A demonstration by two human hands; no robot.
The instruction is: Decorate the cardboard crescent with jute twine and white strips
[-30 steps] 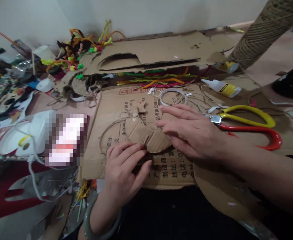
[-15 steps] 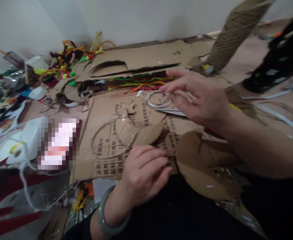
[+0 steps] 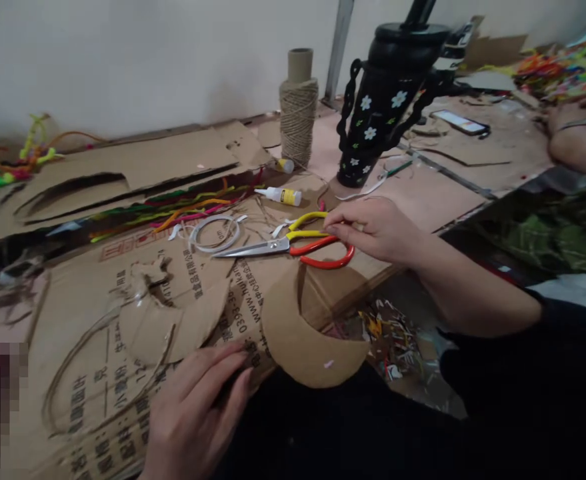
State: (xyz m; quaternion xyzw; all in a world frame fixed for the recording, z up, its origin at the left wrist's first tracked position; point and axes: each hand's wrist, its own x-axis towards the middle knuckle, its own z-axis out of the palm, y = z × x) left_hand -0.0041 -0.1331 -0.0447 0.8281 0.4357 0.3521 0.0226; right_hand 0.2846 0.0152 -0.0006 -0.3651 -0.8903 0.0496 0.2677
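My right hand (image 3: 373, 227) is closed at the handles of the scissors (image 3: 317, 247), one loop yellow and the other red. The scissors lie on printed cardboard (image 3: 117, 373), their blades pointing left beside a coil of white cord (image 3: 203, 230). My left hand (image 3: 197, 407) rests at the near edge of the board, fingers loosely bent and thumb apart, with nothing seen in it. Beyond its fingertips are a curved cardboard piece (image 3: 193, 327) and a thin ring of cord (image 3: 55, 380). A crescent-shaped cardboard piece (image 3: 317, 360) lies near my lap.
A small glue bottle (image 3: 285, 195) lies behind the scissors. Farther back stand a twine spool (image 3: 297, 120) and a black flowered tumbler (image 3: 373, 120). Another person's arm (image 3: 580, 137) is at the right, near a phone (image 3: 460, 123). Scraps (image 3: 387, 333) lie below the table edge.
The view has swung right, bringing the tumbler, glue bottle and another person's arm into sight. My right hand has moved from beside the cord coil to the scissors' handles.
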